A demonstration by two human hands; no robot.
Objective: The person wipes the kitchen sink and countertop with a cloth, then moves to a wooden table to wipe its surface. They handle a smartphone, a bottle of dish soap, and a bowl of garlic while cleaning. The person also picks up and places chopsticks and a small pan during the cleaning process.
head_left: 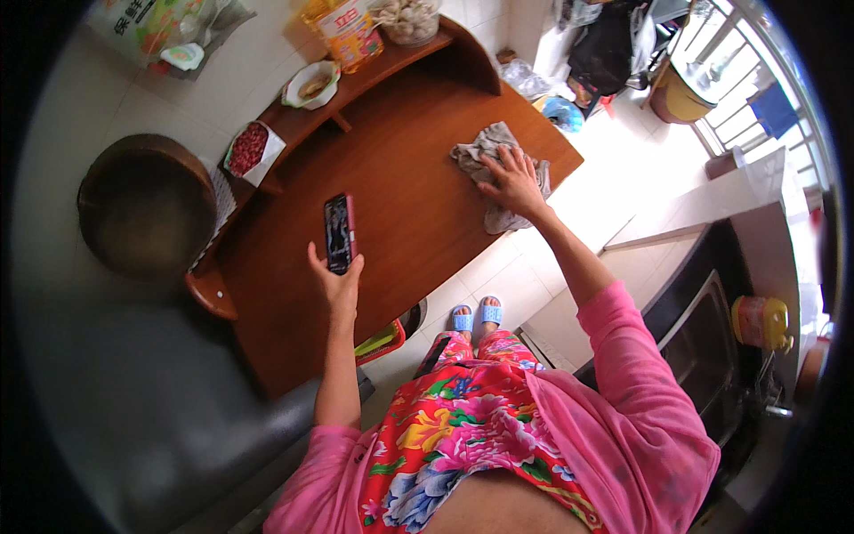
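My left hand (338, 284) holds a smartphone (339, 233) in a pink case upright by its lower end, its lit screen facing me, over the left half of a brown wooden desk (400, 200). At the desk's right end my right hand (514, 180) lies palm down, fingers spread, on a crumpled grey cloth (490, 143). Part of the cloth hangs at the front edge. Whether the fingers of my right hand grip the cloth or only press on it cannot be told.
Along the desk's raised back shelf stand a box of red beans or nuts (248, 150), a white bowl (312, 85), a yellow detergent bottle (343, 33) and a clear tub (407, 20). A round dark pan (147, 207) is at far left, a black sink (707, 354) at right, a red basket (393, 344) below the desk.
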